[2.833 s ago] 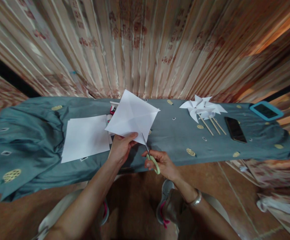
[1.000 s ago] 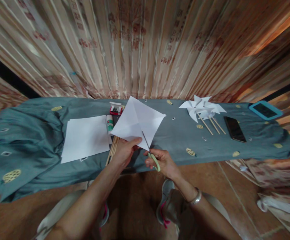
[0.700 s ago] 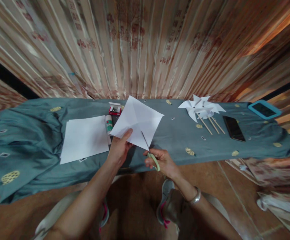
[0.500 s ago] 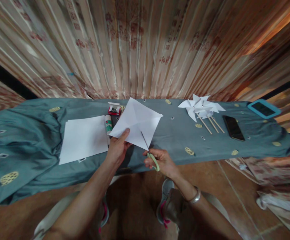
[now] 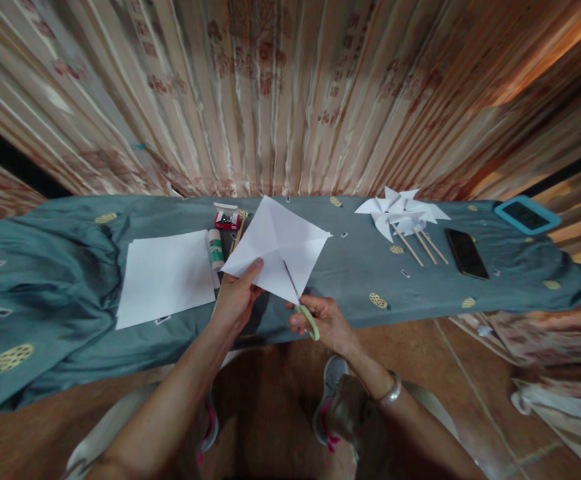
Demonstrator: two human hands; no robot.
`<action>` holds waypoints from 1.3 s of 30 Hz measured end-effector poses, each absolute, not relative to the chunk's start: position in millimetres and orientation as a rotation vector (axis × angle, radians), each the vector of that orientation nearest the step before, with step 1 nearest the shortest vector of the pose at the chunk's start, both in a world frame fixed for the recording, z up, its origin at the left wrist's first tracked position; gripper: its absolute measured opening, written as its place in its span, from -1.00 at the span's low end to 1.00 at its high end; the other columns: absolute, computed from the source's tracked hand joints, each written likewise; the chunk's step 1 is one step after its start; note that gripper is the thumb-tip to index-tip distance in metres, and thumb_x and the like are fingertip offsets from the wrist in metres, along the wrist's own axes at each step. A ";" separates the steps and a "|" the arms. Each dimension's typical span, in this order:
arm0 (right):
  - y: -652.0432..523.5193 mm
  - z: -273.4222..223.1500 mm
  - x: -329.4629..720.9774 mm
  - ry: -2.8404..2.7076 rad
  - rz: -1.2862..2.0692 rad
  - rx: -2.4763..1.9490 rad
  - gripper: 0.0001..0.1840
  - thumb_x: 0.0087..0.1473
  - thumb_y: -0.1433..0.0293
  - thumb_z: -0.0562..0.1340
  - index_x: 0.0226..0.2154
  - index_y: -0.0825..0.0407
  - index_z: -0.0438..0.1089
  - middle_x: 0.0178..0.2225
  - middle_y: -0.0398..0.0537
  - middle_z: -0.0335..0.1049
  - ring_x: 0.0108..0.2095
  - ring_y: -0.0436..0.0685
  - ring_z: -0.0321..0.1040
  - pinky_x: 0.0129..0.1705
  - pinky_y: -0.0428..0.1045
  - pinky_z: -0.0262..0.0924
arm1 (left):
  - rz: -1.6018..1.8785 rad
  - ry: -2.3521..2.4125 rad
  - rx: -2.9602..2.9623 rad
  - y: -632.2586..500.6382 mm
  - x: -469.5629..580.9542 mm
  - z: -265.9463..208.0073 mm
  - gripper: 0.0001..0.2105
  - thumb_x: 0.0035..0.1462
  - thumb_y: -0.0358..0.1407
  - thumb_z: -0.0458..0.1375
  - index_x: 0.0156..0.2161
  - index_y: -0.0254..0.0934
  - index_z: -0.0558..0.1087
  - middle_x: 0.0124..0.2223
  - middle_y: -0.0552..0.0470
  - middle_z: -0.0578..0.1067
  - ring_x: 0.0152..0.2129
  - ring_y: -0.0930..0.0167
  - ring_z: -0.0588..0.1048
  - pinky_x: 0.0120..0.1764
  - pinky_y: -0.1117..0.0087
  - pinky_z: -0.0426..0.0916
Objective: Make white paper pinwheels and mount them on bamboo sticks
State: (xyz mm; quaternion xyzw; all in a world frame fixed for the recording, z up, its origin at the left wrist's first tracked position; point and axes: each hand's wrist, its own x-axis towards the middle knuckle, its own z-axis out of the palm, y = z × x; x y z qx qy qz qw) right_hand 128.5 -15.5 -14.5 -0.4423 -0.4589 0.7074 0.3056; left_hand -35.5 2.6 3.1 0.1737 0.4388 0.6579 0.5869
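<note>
My left hand pinches the lower left edge of a white square sheet of paper, thumb on top and fingers beneath. The sheet has crease lines and is held above the cloth with one corner toward me. In my right hand is a pair of scissors with light green handles. Their blades lie at the sheet's near corner and point inward toward its middle; one dark blade shows on top of the paper. My fingers are wrapped round the handles.
A stack of white paper lies on the left of the teal cloth. Beside it are a glue stick and a small red box. Rightward lie paper pinwheels on sticks, a black phone and a blue-framed tablet.
The sheet's right corner has shifted slightly to the right. Both hands and the scissors stay in nearly the same place.
</note>
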 end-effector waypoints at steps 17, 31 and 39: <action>-16.0 -12.3 128.8 -1.308 1.818 -1.177 -0.59 -0.36 0.13 0.46 -0.60 0.07 0.36 -0.69 -0.26 0.30 -0.64 -0.10 0.21 -0.59 -0.17 0.13 | 1.488 1.044 0.437 -1.6 -31.9 5.1 -0.66 -0.19 -0.31 0.37 -0.24 -0.35 0.47 -0.19 -0.09 0.59 -0.23 0.26 0.55 -0.24 0.32 0.47; -15.5 -14.3 128.2 -1.302 1.813 -1.182 -0.57 -0.33 0.09 0.44 -0.60 0.06 0.34 -0.68 -0.22 0.34 -0.66 -0.08 0.21 -0.61 -0.15 0.09 | 1.478 1.057 0.432 -2.5 -31.6 5.6 -0.58 -0.19 -0.32 0.37 -0.14 -0.33 0.47 -0.23 -0.06 0.60 -0.32 0.31 0.56 -0.29 0.35 0.47; -15.8 -17.3 127.2 -1.300 1.810 -1.182 -0.56 -0.32 0.07 0.43 -0.56 0.06 0.37 -0.67 -0.23 0.33 -0.65 -0.08 0.20 -0.60 -0.15 0.10 | 1.480 1.047 0.412 -2.3 -32.1 5.2 -0.55 -0.19 -0.32 0.38 -0.11 -0.32 0.46 -0.26 -0.02 0.59 -0.38 0.36 0.56 -0.30 0.36 0.47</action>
